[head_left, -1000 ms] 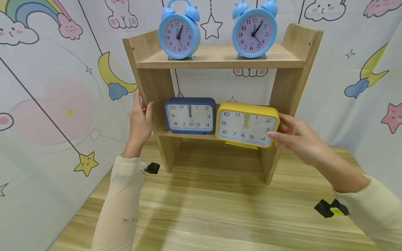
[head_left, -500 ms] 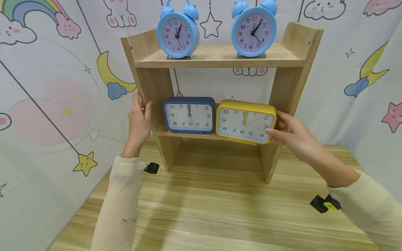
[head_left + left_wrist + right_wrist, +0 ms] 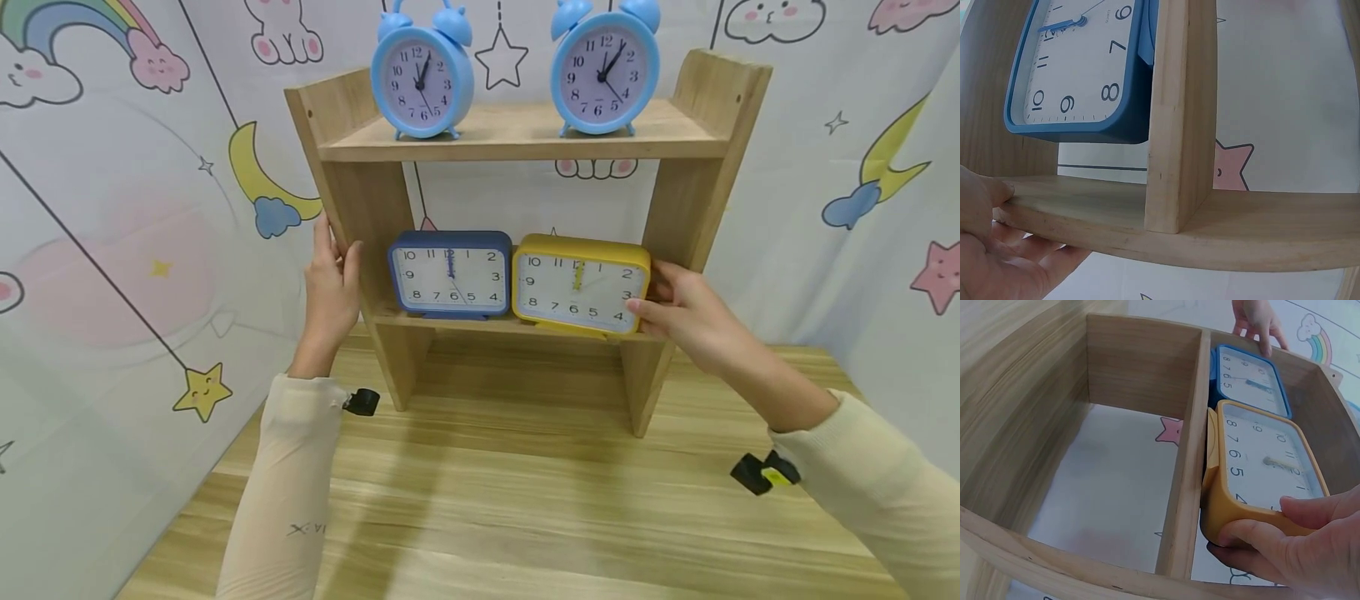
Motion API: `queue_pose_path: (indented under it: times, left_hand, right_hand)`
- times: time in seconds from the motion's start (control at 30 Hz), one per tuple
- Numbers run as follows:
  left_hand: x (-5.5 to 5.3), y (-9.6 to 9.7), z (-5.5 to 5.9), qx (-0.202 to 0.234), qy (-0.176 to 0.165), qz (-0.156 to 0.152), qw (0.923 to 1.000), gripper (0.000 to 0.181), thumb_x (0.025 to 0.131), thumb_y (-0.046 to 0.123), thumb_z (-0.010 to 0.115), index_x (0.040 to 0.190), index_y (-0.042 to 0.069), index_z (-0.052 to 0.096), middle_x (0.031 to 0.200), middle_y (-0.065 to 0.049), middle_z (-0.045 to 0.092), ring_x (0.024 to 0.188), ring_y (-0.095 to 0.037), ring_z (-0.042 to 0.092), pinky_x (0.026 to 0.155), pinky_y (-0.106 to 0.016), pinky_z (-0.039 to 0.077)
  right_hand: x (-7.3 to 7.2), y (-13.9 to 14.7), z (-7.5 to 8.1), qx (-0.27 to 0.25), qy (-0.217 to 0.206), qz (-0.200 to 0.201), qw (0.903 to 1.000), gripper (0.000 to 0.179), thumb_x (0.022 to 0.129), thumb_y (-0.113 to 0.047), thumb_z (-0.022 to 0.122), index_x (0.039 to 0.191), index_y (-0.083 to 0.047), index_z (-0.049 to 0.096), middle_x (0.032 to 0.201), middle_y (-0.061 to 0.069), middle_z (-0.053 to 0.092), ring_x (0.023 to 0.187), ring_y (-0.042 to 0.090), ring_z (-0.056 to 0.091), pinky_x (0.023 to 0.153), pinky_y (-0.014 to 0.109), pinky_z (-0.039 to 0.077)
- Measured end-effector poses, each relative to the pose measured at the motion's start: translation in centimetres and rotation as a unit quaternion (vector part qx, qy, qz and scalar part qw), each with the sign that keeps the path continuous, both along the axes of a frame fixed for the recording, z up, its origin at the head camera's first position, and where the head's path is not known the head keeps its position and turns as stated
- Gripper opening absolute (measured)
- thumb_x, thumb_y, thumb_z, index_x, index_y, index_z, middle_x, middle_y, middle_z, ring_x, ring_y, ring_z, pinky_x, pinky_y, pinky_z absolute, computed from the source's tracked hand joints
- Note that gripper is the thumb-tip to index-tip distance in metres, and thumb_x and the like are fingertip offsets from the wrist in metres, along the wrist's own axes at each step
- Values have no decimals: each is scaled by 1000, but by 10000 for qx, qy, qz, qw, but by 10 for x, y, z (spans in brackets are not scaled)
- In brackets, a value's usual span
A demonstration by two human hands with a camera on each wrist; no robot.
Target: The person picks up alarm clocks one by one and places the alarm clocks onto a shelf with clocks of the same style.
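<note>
A yellow rectangular alarm clock (image 3: 576,292) stands on the middle board, its right end a little nearer and lower in the head view. My right hand (image 3: 693,321) holds that right end, thumb on the front of the face and fingers behind the case. Beside it, on the left, a matching blue rectangular clock (image 3: 450,279) stands upright on the same board. My left hand (image 3: 332,287) grips the left side panel of the wooden shelf (image 3: 363,217); in the left wrist view its thumb (image 3: 1000,190) lies on the panel's edge, with the fingers along the outer side.
Two light blue twin-bell alarm clocks, a left one (image 3: 422,83) and a right one (image 3: 604,75), stand on the top board (image 3: 517,129). The shelf rests on a wood-grain table (image 3: 495,500). A cartoon-printed white curtain (image 3: 112,250) hangs behind and at the sides.
My right hand has pushed the yellow clock back and left, closer to the blue clock and further onto the board. The left hand keeps its place on the panel.
</note>
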State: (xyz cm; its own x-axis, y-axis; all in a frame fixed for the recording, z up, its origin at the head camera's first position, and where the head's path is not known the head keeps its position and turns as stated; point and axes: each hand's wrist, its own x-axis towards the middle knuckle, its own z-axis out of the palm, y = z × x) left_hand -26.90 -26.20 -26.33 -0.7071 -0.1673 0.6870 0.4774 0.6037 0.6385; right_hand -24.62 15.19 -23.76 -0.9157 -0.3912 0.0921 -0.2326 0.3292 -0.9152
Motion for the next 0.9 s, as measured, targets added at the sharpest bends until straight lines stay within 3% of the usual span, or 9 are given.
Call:
queue_pose_path:
  times: [0.23, 0.5, 0.9]
  left_hand:
    - [-1, 0, 0, -5, 21, -19, 10000, 57, 107, 17, 46, 158, 16, 21, 147, -22, 47, 129, -33, 51, 104, -53, 43]
    - [1, -4, 1, -11, 51, 56, 10000, 55, 107, 17, 46, 157, 15, 23, 141, -24, 52, 125, -34, 55, 103, -53, 44]
    - [-1, -1, -1, -58, -12, 34, 10000, 56, 107, 19, 45, 158, 16, 21, 144, -23, 50, 126, -35, 54, 102, -55, 44]
  right_hand:
    - [-1, -3, 2, 144, 41, -164, 9998, 62, 105, -1, 47, 156, 7, 12, 143, 32, 44, 128, 39, 49, 95, 40, 51]
    - [-8, -13, -2, 88, 82, -279, 9995, 58, 106, -2, 40, 156, 6, 10, 146, 33, 37, 135, 42, 40, 106, 55, 40]
    - [-10, -13, -3, 225, 103, -411, 9989, 60, 107, -3, 38, 156, 4, 5, 151, 31, 31, 138, 42, 36, 108, 57, 37]
